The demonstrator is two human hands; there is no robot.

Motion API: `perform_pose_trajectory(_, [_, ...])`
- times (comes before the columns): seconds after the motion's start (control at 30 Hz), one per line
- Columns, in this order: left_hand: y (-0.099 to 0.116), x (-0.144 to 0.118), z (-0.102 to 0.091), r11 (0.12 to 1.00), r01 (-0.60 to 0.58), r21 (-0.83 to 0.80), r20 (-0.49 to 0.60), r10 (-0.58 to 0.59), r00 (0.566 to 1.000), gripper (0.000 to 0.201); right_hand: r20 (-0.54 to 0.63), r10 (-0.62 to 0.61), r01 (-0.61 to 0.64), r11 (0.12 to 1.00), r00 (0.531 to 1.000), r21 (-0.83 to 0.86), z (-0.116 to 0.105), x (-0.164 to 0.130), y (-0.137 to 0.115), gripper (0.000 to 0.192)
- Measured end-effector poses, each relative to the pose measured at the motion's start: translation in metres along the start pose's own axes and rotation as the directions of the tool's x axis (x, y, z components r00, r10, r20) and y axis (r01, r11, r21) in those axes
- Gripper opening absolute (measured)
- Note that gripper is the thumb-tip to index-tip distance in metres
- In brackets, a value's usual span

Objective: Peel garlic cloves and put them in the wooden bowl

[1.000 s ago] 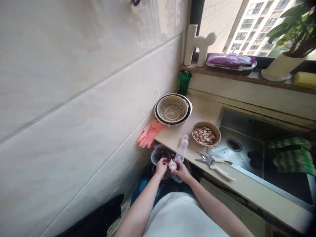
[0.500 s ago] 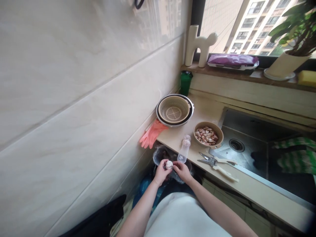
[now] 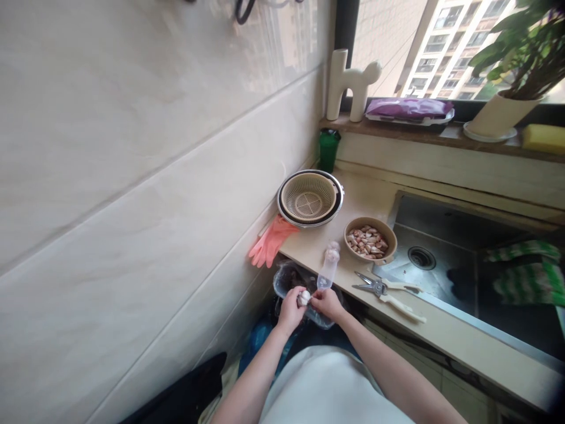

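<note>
A small whitish garlic bulb (image 3: 303, 297) sits between both hands, just off the counter's near corner and above a bin lined with a clear bag (image 3: 282, 279). My left hand (image 3: 291, 308) cups the bulb from the left. My right hand (image 3: 326, 302) pinches its right side with the fingertips. On the counter beyond, a tan bowl (image 3: 371, 241) holds several pinkish garlic cloves. A clear plastic bag with garlic (image 3: 329, 266) lies between the bowl and my hands.
Scissors (image 3: 388, 292) lie on the counter edge by the steel sink (image 3: 441, 259). A beige colander in a metal bowl (image 3: 309, 198), pink rubber gloves (image 3: 270, 242) and a green cup (image 3: 328, 149) stand along the tiled wall. A striped cloth (image 3: 525, 277) hangs at the sink's right.
The garlic bulb passed from my right hand's side to my left hand's grip. Both hands stayed over the bin, and the view shifted slightly.
</note>
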State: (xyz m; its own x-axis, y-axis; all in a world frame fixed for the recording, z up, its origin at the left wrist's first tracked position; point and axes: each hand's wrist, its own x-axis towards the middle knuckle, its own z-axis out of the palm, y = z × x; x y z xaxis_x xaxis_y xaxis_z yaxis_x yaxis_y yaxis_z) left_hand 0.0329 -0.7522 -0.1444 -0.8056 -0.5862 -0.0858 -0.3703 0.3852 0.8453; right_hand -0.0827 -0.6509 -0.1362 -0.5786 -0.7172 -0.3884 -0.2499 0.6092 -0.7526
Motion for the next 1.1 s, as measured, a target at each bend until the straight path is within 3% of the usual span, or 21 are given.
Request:
perform_pose_trajectory(0.3, [0.009,-0.001,-0.001,0.998,-0.028,0.048,0.037,0.026,0.999,0.042,-0.108,0.073,-0.088,0.987,0.992,-0.138,0.005,-0.002,-0.008,0.009])
perform_pose_trajectory(0.43, [0.005,0.000,-0.001,0.991,0.046,-0.122,0.074,-0.037,0.997,0.041,-0.111,0.075,-0.090,0.987,0.991,-0.131,0.006,-0.002,-0.006,0.009])
perform_pose_trajectory(0.6, [-0.005,-0.002,0.002,0.804,0.303,-0.511,0.200,-0.232,0.952,0.048,-0.112,0.097,-0.110,0.987,0.989,-0.114,0.004,0.008,0.003,0.007])
perform_pose_trajectory(0.83, [-0.008,0.000,0.000,0.647,0.349,-0.678,0.199,-0.296,0.934,0.054,-0.114,0.147,-0.156,0.985,0.983,-0.068,0.004,0.014,0.017,0.011])
perform_pose_trajectory(0.93, [-0.010,0.002,0.000,0.679,0.317,-0.662,0.146,-0.298,0.943,0.049,-0.094,0.119,-0.118,0.993,0.988,0.011,0.005,0.011,0.014,0.014])
perform_pose_trajectory(1.1, [-0.012,0.003,0.005,0.845,0.250,-0.472,0.048,-0.259,0.965,0.041,0.006,0.123,-0.121,0.973,0.992,0.198,0.008,0.007,0.005,0.017])
